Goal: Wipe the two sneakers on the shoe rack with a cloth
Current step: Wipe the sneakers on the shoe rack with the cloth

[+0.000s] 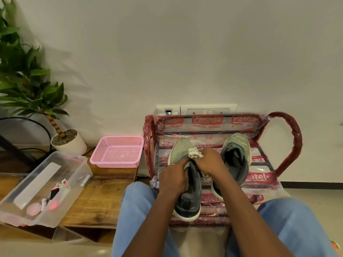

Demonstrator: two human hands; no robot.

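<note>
Two grey-green sneakers stand side by side on the plastic-wrapped red shoe rack (285, 138), toes toward the wall. My left hand (173, 179) grips the left sneaker (179, 151) at its tongue and side. My right hand (210, 161) holds a bunched white patterned cloth (194, 153) against the top of that same sneaker, near the laces. The right sneaker (236, 153) stands untouched, its heel partly hidden behind my right forearm.
A pink mesh basket (118, 152) sits on a low wooden table (98, 197) left of the rack. A clear plastic box (42, 188) with small items lies further left, near a potted plant (68, 140). A wall socket plate (196, 108) is behind the rack. My knees frame the rack.
</note>
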